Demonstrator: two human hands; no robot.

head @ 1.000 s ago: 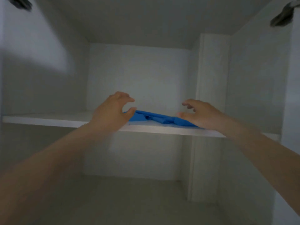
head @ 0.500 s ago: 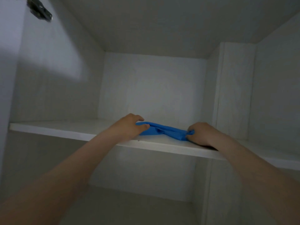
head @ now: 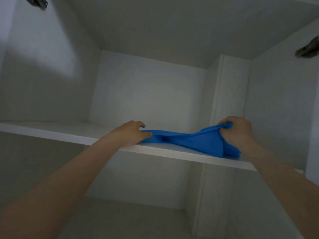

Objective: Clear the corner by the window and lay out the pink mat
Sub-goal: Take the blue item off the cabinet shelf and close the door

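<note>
Blue cloth (head: pixel 195 141), bunched on the cupboard shelf (head: pixel 69 133), is gripped by right hand (head: pixel 237 131) and pinched by left hand (head: pixel 130 133); an uneven pull could drag it off the edge.

A white cupboard interior (head: pixel 148 94) fills the view, dim and grey. One white shelf (head: pixel 57 131) spans it. A vertical panel (head: pixel 229 87) stands at the right rear. Dark metal hinges (head: pixel 37 1) sit on both upper sides. Pale light falls across the left wall (head: pixel 43 49).
</note>
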